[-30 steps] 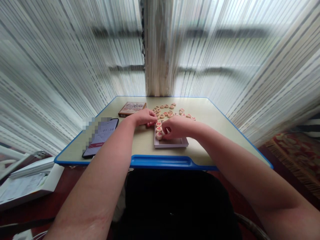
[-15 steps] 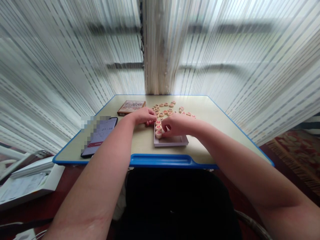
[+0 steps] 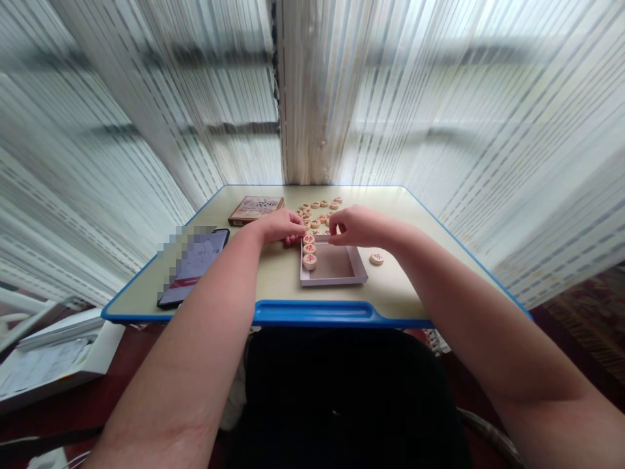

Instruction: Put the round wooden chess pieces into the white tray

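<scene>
1. While the left hand [image 3: 286, 227] is resting at the far left corner of the open tray [image 3: 334, 281], its thumb and fingertips are staying close together; whether they are clamping the tray's wall or a piece, I cannot tell.

2. Three red-marked pieces [image 3: 309, 262] are lying face up inside the tray, lining its left wall in a column. Loose pieces [image 3: 324, 203] are spreading over the tabletop [image 3: 390, 290] beyond the tray, and a lone piece [image 3: 376, 258] is lying just to its right.

3. The right hand [image 3: 333, 234] is hovering over the tray's far edge, thumb and forefinger standing apart, with no piece showing between them.

4. For good handling, pinching a piece by its rim is probably working better than pressing on its face, and keeping it level is likely sparing the column a knock. Steadying the corner with the left hand is presumably helping, so long as it is not crowding the topmost piece.

5. Compared with half a second ago, the right hand is now sitting farther from the body and away from the column, so more of the tray's floor is showing. The lone piece is now appearing in plain view, while the hand is covering the loose pieces on the right. The column is looking unchanged.
</scene>
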The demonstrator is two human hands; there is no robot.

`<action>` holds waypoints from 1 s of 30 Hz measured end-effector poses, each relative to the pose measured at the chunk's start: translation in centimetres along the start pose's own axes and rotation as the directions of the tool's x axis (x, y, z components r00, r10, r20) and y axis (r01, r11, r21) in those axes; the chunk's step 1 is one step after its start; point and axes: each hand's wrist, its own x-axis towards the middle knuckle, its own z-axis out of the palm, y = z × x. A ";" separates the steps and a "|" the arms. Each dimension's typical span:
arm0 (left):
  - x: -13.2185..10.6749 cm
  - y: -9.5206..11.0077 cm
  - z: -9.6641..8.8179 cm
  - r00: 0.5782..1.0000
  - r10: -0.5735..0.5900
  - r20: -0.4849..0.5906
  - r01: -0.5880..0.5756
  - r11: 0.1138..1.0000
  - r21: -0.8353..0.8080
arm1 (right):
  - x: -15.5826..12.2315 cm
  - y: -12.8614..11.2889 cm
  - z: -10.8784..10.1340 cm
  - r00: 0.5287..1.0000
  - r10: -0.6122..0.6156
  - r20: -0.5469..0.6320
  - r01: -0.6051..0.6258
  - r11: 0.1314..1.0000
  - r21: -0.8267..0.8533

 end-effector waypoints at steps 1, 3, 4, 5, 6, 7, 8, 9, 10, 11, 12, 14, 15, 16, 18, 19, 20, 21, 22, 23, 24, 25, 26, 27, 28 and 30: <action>-0.1 0.1 0.0 1.000 -0.002 -0.002 0.002 1.000 -0.001 | 0.1 0.4 -0.1 0.998 0.055 -0.009 -0.055 0.998 -0.006; -0.2 0.2 0.1 1.000 -0.003 -0.003 0.003 1.000 -0.003 | 0.3 1.2 -0.1 0.987 0.160 -0.028 -0.161 0.987 -0.023; -0.3 0.2 0.1 1.000 -0.004 0.000 0.004 1.000 -0.004 | 0.5 1.6 -0.1 0.978 0.206 -0.037 -0.207 0.978 -0.032; -0.3 0.2 0.1 1.000 -0.004 0.002 0.004 1.000 -0.005 | 0.6 2.0 0.0 0.968 0.248 -0.041 -0.249 0.967 -0.044; -0.3 0.2 0.1 1.000 -0.005 0.002 0.005 1.000 -0.005 | 0.8 2.3 0.2 0.958 0.284 -0.040 -0.286 0.956 -0.057; -0.3 0.2 0.1 1.000 -0.007 0.001 0.007 1.000 -0.005 | 0.9 2.6 0.3 0.948 0.317 -0.042 -0.319 0.946 -0.066; -0.2 0.2 0.2 1.000 -0.009 -0.003 0.009 1.000 -0.001 | 1.1 2.9 0.4 0.938 0.344 -0.045 -0.346 0.935 -0.071; -0.2 0.1 0.2 1.000 -0.010 -0.008 0.010 1.000 0.005 | 1.2 3.2 0.6 0.930 0.364 -0.053 -0.367 0.928 -0.071; -0.1 0.1 0.2 1.000 -0.009 -0.016 0.009 1.000 0.013 | 1.3 3.4 0.7 0.922 0.381 -0.064 -0.385 0.921 -0.066; 0.0 0.0 0.2 1.000 -0.008 -0.022 0.009 1.000 0.023 | 1.4 3.7 0.7 0.915 0.397 -0.073 -0.402 0.914 -0.060; 0.0 0.0 0.3 1.000 -0.007 -0.027 0.008 0.999 0.034 | 1.5 3.9 0.8 0.907 0.414 -0.082 -0.419 0.906 -0.056; 0.1 0.0 0.4 0.999 -0.006 -0.033 0.008 0.999 0.053 | 1.6 4.3 0.8 0.893 0.443 -0.080 -0.447 0.893 -0.050; 0.1 0.0 0.4 0.999 -0.007 -0.034 0.009 0.998 0.055 | 1.6 4.5 0.8 0.890 0.451 -0.072 -0.454 0.890 -0.045; 0.1 0.1 0.5 0.999 -0.006 -0.034 0.007 0.998 0.056 | 1.7 4.6 0.9 0.889 0.453 -0.061 -0.456 0.889 -0.037; 0.1 0.1 0.6 0.999 0.007 -0.035 -0.005 0.998 0.056 | 1.8 4.8 1.0 0.896 0.443 -0.034 -0.444 0.896 -0.012; 0.1 0.1 0.6 0.999 0.014 -0.036 -0.012 0.998 0.058 | 1.9 4.8 1.2 0.899 0.438 -0.022 -0.438 0.899 0.001; 0.1 0.1 0.6 0.999 0.020 -0.039 -0.017 0.998 0.061 | 2.0 4.7 1.3 0.900 0.436 -0.015 -0.436 0.900 0.010; 0.1 0.1 0.6 0.999 0.022 -0.042 -0.019 0.998 0.063 | 2.1 4.7 1.4 0.900 0.435 -0.010 -0.435 0.900 0.018; 0.1 0.1 0.7 0.999 0.021 -0.048 -0.018 0.998 0.064 | 2.2 4.7 1.5 0.901 0.434 -0.011 -0.434 0.901 0.024; 0.1 0.0 0.6 0.998 0.019 -0.052 -0.016 0.998 0.062 | 2.2 4.6 1.6 0.901 0.434 -0.016 -0.433 0.901 0.028; 0.2 0.0 0.6 0.998 0.019 -0.054 -0.015 0.998 0.057 | 2.3 4.6 1.7 0.901 0.434 -0.024 -0.433 0.901 0.033; 0.2 -0.1 0.6 0.998 0.020 -0.057 -0.017 0.998 0.053 | 2.4 4.5 1.7 0.901 0.432 -0.028 -0.431 0.901 0.040; 0.3 -0.1 0.6 0.998 0.024 -0.058 -0.021 0.999 0.050 | 2.4 4.5 1.8 0.902 0.431 -0.028 -0.430 0.902 0.049; 0.3 -0.2 0.6 0.998 0.029 -0.060 -0.026 0.999 0.048 | 2.4 4.5 1.8 0.902 0.431 -0.025 -0.429 0.902 0.057; 0.4 -0.3 0.5 0.998 0.033 -0.062 -0.030 0.999 0.045 | 2.4 4.5 1.8 0.903 0.430 -0.021 -0.428 0.902 0.063; 0.5 -0.4 0.5 0.997 0.035 -0.068 -0.033 0.999 0.040 | 2.5 4.4 1.9 0.906 0.423 -0.011 -0.421 0.904 0.071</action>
